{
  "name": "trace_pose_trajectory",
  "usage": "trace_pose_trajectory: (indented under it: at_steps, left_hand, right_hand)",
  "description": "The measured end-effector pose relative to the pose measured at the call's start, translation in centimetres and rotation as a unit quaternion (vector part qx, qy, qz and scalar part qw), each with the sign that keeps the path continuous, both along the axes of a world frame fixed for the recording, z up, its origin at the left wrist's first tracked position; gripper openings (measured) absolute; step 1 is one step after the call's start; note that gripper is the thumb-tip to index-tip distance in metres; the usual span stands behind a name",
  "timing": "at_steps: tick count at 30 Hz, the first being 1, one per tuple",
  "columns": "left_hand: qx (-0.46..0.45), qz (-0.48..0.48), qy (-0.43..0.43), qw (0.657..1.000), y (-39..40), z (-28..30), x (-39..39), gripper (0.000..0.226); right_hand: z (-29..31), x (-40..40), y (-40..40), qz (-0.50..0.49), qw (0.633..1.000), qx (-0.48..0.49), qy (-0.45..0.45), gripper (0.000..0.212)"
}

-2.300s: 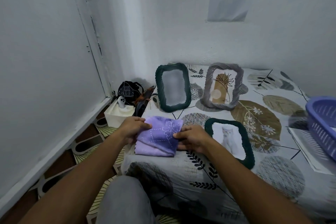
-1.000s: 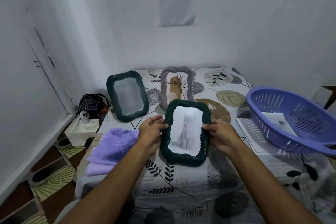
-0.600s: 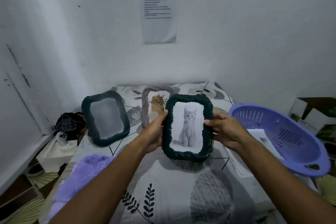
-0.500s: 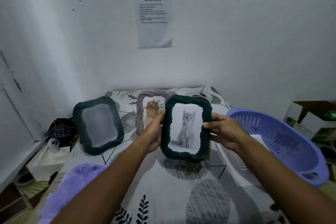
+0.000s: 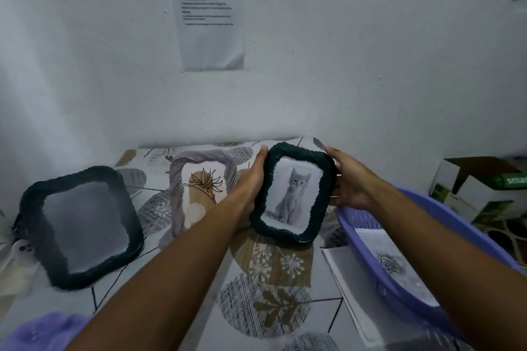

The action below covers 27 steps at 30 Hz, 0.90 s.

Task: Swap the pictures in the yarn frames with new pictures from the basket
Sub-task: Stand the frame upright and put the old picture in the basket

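Observation:
A dark green yarn frame with a grey kitten picture stands upright near the back of the table, its lower edge at the cloth. My left hand grips its left side and my right hand grips its right side. To its left a grey yarn frame with a plant picture leans upright. Further left stands another dark green yarn frame with a blurred picture. The purple basket at the right holds a picture of a rose.
The table has a leaf-patterned cloth. A sheet of paper lies under the basket's left edge. A purple cloth lies at the front left corner. Cardboard boxes stand at the right. The white wall is close behind the frames.
Both hands left the purple cloth, picked the kitten frame up from lying flat, and moved it back and right, upright beside the grey frame.

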<state>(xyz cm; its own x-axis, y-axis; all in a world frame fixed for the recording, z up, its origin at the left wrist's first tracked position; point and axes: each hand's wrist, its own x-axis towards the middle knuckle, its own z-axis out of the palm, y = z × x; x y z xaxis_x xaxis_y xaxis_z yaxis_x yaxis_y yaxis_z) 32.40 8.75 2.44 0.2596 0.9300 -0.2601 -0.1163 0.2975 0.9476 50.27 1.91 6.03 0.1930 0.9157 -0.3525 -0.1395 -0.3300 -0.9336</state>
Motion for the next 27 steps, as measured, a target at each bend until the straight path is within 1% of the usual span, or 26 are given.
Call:
trace_pose_trajectory:
  at_steps: [2,6,9,12,16,17,21,23,25,27]
  left_hand:
    - [0.013,0.011,0.011,1.000,0.8,-0.8,0.6,0.091]
    - [0.026,0.022,0.015,0.999,1.8,-2.0,1.3,0.078]
    - [0.028,0.028,0.013,0.999,2.0,-2.6,1.5,0.081]
    - [0.022,0.033,0.010,0.999,2.3,-2.9,1.6,0.080]
    - [0.016,0.017,-0.009,1.000,2.6,-3.5,1.4,0.094]
    - [0.021,0.016,-0.010,1.000,2.7,-3.7,1.3,0.095]
    - [0.036,0.027,-0.005,0.999,2.5,-3.6,1.4,0.083]
    - [0.032,0.026,-0.001,0.999,2.5,-3.6,1.5,0.082]
    - [0.024,0.028,0.001,0.999,2.6,-3.8,1.5,0.085]
    - [0.023,0.030,0.006,0.999,2.8,-3.9,1.5,0.094]
  right_hand:
    - [-0.4,0.2,0.9,-0.004,1.000,-0.003,-0.017,0.047]
    - [-0.9,0.6,2.4,-0.011,1.000,0.012,-0.022,0.031]
    - [-0.9,0.6,3.2,-0.011,0.999,0.014,-0.030,0.025]
    - [-0.8,0.4,3.8,-0.008,0.999,0.012,-0.042,0.024]
    - [-0.9,0.2,4.3,-0.006,0.999,0.022,-0.048,0.024]
    - [-1.0,0.2,4.3,-0.006,0.998,0.024,-0.049,0.024]
    - [-1.2,0.2,4.4,-0.011,0.998,0.028,-0.056,0.026]
    - [-1.1,0.1,4.4,-0.017,0.997,0.033,-0.061,0.026]
    - [-1.1,0.1,4.4,-0.022,0.997,0.035,-0.066,0.026]
    - [-1.0,0.1,4.3,-0.022,0.997,0.035,-0.067,0.027]
